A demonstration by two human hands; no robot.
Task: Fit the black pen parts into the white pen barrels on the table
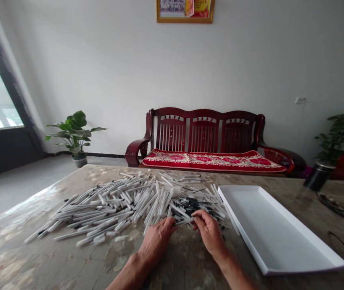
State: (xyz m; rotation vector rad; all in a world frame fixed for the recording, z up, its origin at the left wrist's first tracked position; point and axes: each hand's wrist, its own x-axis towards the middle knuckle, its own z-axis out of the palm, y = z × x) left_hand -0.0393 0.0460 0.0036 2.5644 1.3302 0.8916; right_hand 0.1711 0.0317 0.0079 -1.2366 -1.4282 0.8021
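Note:
Between my two hands a whitish pen [184, 221] lies nearly level, just above the table. My left hand [159, 233] is closed on its left end, and the fingers of my right hand [207, 229] pinch its right end. Just beyond them is a heap of small black pen parts [191, 206], partly hidden by my fingers. A large pile of white and clear pen barrels [114, 205] spreads to the left and behind. Which parts of the pen my fingertips cover I cannot make out.
A shallow white box lid [299, 229] lies on the right of the patterned table [78, 266]. Farther right are a black cylinder [319, 176] and a dark cable [330, 203]. A red wooden bench [208, 133] stands behind the table, with a potted plant [77, 135] to the left.

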